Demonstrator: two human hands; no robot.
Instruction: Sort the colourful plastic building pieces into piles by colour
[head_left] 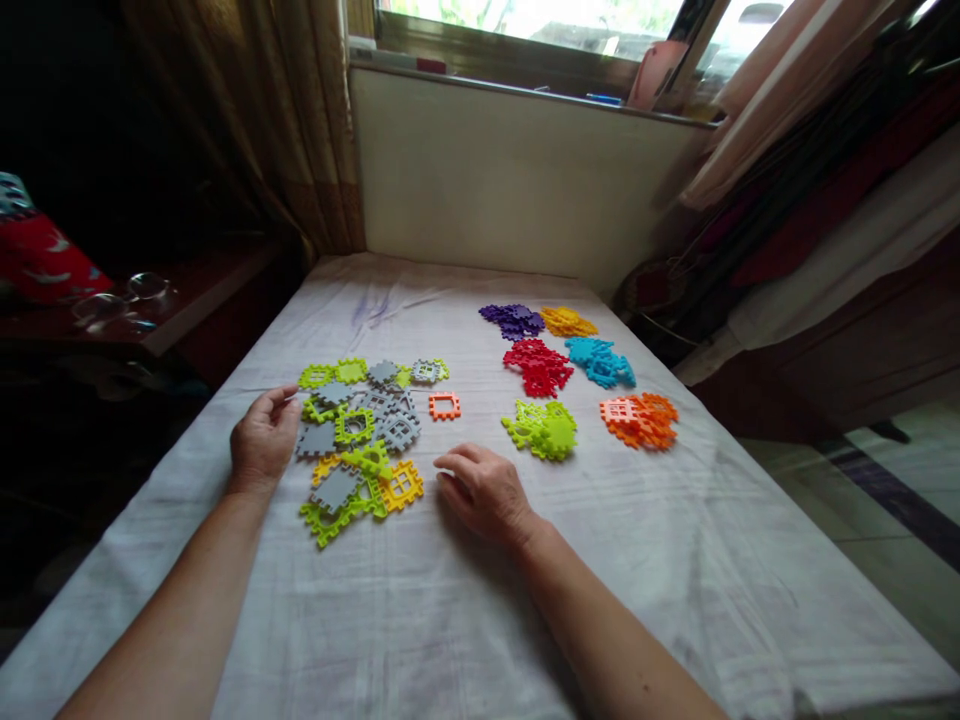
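Observation:
A mixed spread of flat interlocking toy tiles lies left of centre, with grey tiles (315,438), green tiles (354,424) and a yellow window tile (403,485) overlapping. My left hand (264,435) is at the left edge of this spread, fingers loosely bent, with nothing visible in them. To the right of the yellow tile is my right hand (484,490), low over the sheet, its fingers slightly apart and holding nothing I can see. A single orange square frame tile (445,405) lies by itself beyond my right hand.
Single-colour heaps sit to the right: green (541,430), red (537,367), purple (513,320), yellow (568,321), blue (600,361) and orange (639,420). A white sheet (675,600) covers the surface, ending at a wall (487,170). Eyeglasses (124,300) rest on furniture at left.

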